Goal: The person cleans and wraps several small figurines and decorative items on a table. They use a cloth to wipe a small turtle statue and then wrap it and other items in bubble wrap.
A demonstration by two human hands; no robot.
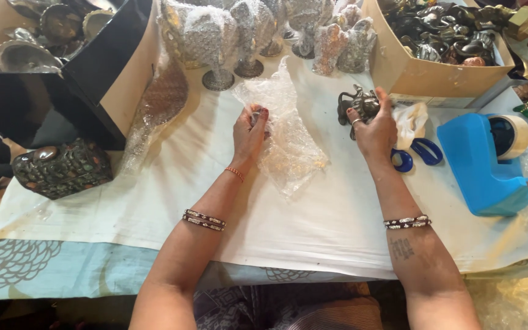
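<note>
My left hand (pixel 249 133) pinches the edge of a clear bubble-wrap sheet (pixel 288 143) that lies crumpled on the white cloth (pixel 313 214). My right hand (pixel 377 127) grips a small dark metal figurine (pixel 360 102) just above the cloth, to the right of the sheet. Both wrists wear beaded bangles. Blue-handled scissors (pixel 420 153) lie right beside my right hand, partly under a bit of white wrap.
A blue tape dispenser (pixel 487 162) stands at the right. A cardboard box (pixel 423 70) of dark metal figurines sits behind it. Several bubble-wrapped figurines (pixel 252 33) stand at the back. At the left are a black box (pixel 62 91) and a jewelled dark casket (pixel 62 168).
</note>
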